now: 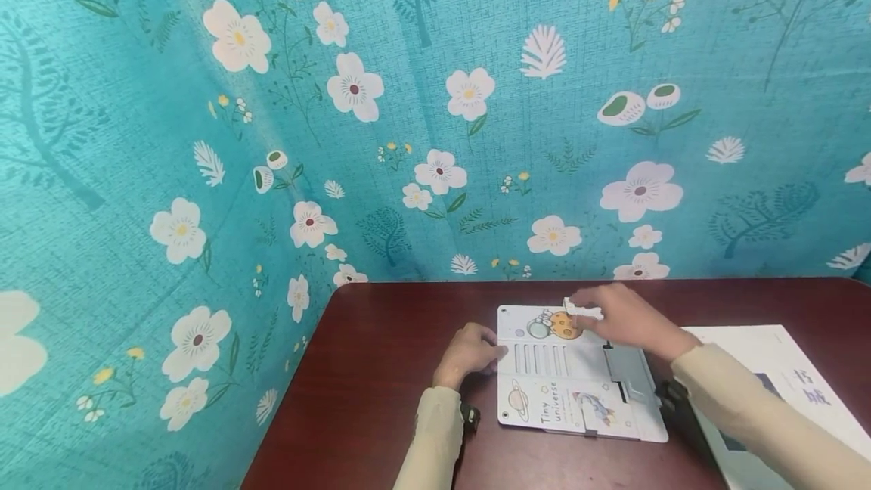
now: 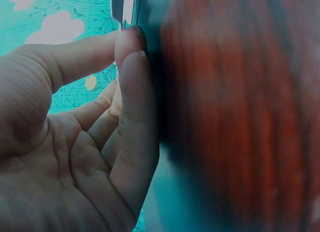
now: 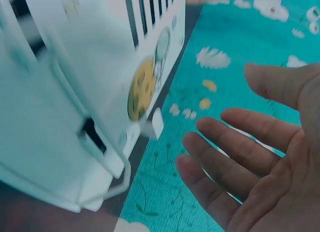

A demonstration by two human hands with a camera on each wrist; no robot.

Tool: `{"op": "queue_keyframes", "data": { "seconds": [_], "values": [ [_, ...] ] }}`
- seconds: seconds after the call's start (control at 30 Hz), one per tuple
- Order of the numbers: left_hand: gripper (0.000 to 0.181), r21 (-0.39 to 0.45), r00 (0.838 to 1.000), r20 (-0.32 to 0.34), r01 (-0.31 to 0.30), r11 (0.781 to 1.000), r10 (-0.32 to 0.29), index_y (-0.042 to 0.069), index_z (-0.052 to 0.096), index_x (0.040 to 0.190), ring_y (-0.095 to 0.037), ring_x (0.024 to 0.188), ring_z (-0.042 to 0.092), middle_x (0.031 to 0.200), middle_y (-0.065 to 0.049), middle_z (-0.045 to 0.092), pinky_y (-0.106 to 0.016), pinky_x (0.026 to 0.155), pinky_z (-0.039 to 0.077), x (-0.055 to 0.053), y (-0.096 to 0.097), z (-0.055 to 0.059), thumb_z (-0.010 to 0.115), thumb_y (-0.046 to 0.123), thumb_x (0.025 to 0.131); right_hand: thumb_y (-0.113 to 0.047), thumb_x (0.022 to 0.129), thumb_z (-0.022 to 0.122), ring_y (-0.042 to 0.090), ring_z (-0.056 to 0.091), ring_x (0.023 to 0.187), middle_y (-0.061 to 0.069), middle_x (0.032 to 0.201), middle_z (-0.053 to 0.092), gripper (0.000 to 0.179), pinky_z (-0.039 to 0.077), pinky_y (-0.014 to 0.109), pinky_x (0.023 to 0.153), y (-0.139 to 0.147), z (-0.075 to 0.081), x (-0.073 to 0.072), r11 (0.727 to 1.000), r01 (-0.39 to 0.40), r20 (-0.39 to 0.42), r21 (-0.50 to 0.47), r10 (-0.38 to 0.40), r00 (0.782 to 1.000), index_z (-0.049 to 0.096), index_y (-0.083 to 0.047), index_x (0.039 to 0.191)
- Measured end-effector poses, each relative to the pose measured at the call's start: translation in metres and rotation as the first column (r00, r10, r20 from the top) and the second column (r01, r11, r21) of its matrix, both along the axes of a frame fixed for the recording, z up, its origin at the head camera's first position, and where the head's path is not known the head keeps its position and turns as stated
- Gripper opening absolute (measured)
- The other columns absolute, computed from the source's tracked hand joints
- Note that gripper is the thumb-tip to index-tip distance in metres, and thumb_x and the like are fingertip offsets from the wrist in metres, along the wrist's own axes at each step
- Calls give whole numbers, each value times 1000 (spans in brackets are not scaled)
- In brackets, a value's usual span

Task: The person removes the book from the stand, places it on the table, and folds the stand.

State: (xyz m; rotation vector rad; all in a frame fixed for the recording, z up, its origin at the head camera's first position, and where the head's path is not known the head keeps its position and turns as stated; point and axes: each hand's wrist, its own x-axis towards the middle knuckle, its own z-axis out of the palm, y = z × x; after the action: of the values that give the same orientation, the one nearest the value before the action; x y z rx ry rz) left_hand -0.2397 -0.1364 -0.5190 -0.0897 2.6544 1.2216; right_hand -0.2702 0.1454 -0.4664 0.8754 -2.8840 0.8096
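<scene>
A white book stand [image 1: 585, 369] printed with cartoon planets and the words "Tiny universe" lies flat on the dark red table [image 1: 381, 369]. My left hand [image 1: 468, 352] pinches its left edge between thumb and fingers; in the left wrist view a sliver of the white edge [image 2: 129, 7] shows beyond the thumb tip. Over the stand's far edge hovers my right hand [image 1: 615, 316], by a small raised white flap [image 1: 583, 310]. The right wrist view shows this hand's fingers [image 3: 220, 162] spread and apart from the flap [image 3: 155, 124], holding nothing.
Right of the stand, under my right forearm, lies a white book [image 1: 796, 369] with a dark picture and purple lettering on its cover. A teal flowered cloth [image 1: 435, 172] hangs behind the table and along its left side.
</scene>
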Motion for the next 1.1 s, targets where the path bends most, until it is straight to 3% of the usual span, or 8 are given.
{"op": "queue_keyframes", "data": {
  "seconds": [0.23, 0.43, 0.57, 0.8, 1.1],
  "values": [
    [18, 11, 1000, 0, 4, 1000, -4, 1, 72, 101, -12, 55, 64, 62, -4, 67, -27, 55, 54, 1, -1, 2, 79, 14, 91, -5, 97, 64, 48, 70, 112, 30, 120, 73, 32, 58, 58, 92, 1, 0, -37, 998, 15, 82, 58, -20, 996, 69, 12, 123],
    [18, 14, 1000, 5, 4, 1000, -4, 1, 73, 99, -11, 55, 64, 62, -4, 67, -26, 54, 53, 0, -2, 1, 79, 16, 91, 1, 94, 59, 51, 66, 117, 31, 122, 72, 31, 56, 60, 96, -3, -8, -51, 994, 26, 128, 109, -40, 991, 69, 11, 122],
    [17, 22, 1000, 10, -2, 1000, 2, 2, 73, 99, -11, 55, 64, 62, -4, 67, -26, 55, 54, 0, -1, 0, 79, 15, 91, 5, 90, 58, 48, 68, 113, 28, 118, 73, 32, 56, 59, 96, -6, -15, -58, 990, 15, 169, 137, -38, 985, 71, 8, 119],
    [17, 22, 1000, 23, -6, 1000, 6, 2, 73, 100, -10, 55, 64, 62, -2, 66, -25, 55, 54, 1, -1, 1, 79, 17, 92, 2, 89, 65, 21, 64, 83, 18, 109, 77, 26, 58, 43, 78, -12, -25, -62, 980, 18, 188, 199, -56, 981, 76, 0, 112],
    [17, 18, 1000, 3, 0, 1000, -1, 2, 73, 99, -12, 55, 64, 63, -4, 67, -27, 54, 53, 2, -1, 2, 79, 15, 91, 3, 88, 64, 21, 62, 82, 19, 108, 76, 29, 55, 39, 75, -12, -25, -60, 978, 10, 197, 208, -52, 979, 75, 1, 115]
  ]
}}
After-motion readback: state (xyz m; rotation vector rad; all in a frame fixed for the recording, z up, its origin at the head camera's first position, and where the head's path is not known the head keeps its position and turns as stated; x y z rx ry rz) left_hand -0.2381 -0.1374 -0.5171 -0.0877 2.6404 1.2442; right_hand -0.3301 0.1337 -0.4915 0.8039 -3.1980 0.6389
